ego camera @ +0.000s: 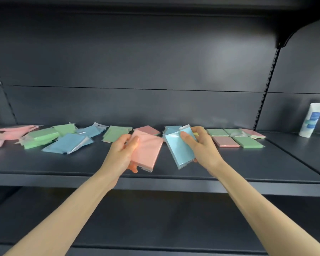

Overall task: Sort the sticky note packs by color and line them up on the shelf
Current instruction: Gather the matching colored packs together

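**One pink pack and one blue pack held over the shelf**

Nearest, two bare forearms reach in over the shelf (174, 179). The left hand (122, 150) grips a pink pack (148, 152), with the thumb on its face and the fingers curled under its lower edge. The right hand (201, 146) grips a blue pack (181, 150), with the thumb across its upper face and the fingers behind. Both packs are wrapped in clear film and tilted. They are just above the middle of the shelf, near each other but apart.

Farther back, loose packs lie in a ragged band along the rear of the shelf. There are three more blue ones: two at the left (68, 144) and one behind the held blue pack. About seven green packs (248, 142) are split between the left and right sides. Three single pink ones (225, 141) lie in the middle and right part. A blurred pink heap (17, 132) at the shelf's far left may hold three or four more.

At the shelf's far right stand two white tubes (311, 119), the second cut off by the frame.
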